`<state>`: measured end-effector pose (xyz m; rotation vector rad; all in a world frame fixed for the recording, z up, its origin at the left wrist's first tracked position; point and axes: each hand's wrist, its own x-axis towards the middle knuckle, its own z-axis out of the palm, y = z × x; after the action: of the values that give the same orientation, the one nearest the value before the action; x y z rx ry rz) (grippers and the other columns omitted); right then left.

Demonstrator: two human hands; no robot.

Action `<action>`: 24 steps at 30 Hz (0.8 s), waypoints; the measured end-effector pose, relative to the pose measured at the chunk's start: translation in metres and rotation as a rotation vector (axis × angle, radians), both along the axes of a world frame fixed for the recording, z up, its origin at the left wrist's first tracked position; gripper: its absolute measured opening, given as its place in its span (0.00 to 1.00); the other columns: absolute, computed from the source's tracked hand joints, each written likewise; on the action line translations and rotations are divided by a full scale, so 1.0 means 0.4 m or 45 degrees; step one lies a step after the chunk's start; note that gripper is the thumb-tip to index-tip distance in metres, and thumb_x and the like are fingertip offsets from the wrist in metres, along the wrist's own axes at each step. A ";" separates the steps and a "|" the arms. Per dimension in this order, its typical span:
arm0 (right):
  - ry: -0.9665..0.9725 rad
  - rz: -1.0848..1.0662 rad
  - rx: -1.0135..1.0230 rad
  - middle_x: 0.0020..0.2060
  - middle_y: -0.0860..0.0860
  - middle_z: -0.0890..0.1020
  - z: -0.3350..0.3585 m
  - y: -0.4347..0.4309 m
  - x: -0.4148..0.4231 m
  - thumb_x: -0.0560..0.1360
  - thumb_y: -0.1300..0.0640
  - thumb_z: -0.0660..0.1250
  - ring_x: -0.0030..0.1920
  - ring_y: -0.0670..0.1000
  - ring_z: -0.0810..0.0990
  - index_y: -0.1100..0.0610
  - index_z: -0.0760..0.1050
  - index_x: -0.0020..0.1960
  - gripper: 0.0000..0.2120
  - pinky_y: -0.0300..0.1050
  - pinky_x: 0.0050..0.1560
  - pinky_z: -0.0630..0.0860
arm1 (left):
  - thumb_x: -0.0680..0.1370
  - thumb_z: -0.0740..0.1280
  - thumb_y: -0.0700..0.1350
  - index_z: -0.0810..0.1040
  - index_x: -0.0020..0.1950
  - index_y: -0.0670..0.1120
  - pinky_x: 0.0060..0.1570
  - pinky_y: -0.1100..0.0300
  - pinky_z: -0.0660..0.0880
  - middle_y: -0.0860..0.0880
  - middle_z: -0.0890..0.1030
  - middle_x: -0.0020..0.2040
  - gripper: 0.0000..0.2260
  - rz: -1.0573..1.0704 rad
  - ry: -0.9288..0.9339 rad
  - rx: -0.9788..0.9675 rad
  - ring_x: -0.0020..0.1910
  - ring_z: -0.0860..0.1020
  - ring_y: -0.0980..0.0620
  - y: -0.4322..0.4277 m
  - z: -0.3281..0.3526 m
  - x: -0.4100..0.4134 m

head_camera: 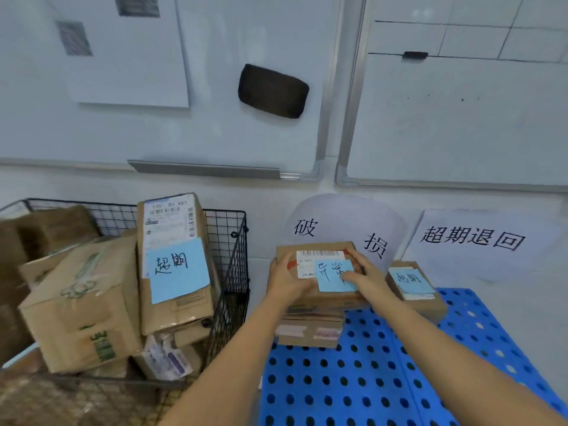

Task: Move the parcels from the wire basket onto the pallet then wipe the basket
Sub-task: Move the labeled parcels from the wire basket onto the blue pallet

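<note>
A black wire basket [229, 259] at the left holds several cardboard parcels. One tall parcel [172, 290] stands upright in it with a blue note, and a large box [83, 302] leans beside it. On the blue perforated pallet [368, 379] at the right, a brown parcel [310, 252] with a white label and a blue note rests on top of a flat parcel [309, 332]. My left hand [287, 279] grips its left side. My right hand [367, 276] grips its right side, thumb on the blue note. A small parcel [416, 290] with a blue note sits further right.
White paper signs with handwritten characters [470, 241] lean on the wall behind the pallet. Whiteboards hang above, with a black eraser [273, 91] stuck to one. More brown cardboard [46, 229] fills the basket's far left.
</note>
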<state>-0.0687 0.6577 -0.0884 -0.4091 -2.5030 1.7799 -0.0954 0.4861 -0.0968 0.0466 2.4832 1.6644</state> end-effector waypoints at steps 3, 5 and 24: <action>0.008 0.038 0.032 0.56 0.53 0.76 -0.014 0.012 -0.084 0.75 0.65 0.65 0.42 0.42 0.76 0.52 0.60 0.73 0.29 0.26 0.30 0.71 | 0.70 0.74 0.43 0.62 0.72 0.48 0.69 0.53 0.65 0.45 0.63 0.71 0.35 -0.031 -0.011 -0.097 0.69 0.65 0.48 0.003 0.007 -0.077; 0.016 0.081 0.054 0.59 0.54 0.76 -0.032 0.016 -0.131 0.75 0.65 0.65 0.47 0.46 0.77 0.53 0.59 0.73 0.30 0.26 0.33 0.73 | 0.71 0.73 0.46 0.61 0.73 0.48 0.69 0.52 0.64 0.45 0.63 0.71 0.34 -0.078 -0.033 -0.192 0.69 0.65 0.47 0.000 0.004 -0.122; 0.062 0.165 0.252 0.58 0.51 0.75 -0.032 0.037 -0.160 0.72 0.58 0.70 0.59 0.50 0.75 0.59 0.67 0.68 0.25 0.34 0.50 0.74 | 0.73 0.68 0.57 0.52 0.77 0.44 0.71 0.53 0.57 0.42 0.53 0.76 0.39 0.061 0.112 -0.501 0.74 0.56 0.44 -0.002 0.020 -0.196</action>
<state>-0.1326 0.6723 -0.1011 -0.1947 -2.6928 1.5390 -0.1736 0.4855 -0.0889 0.0154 2.8498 1.1827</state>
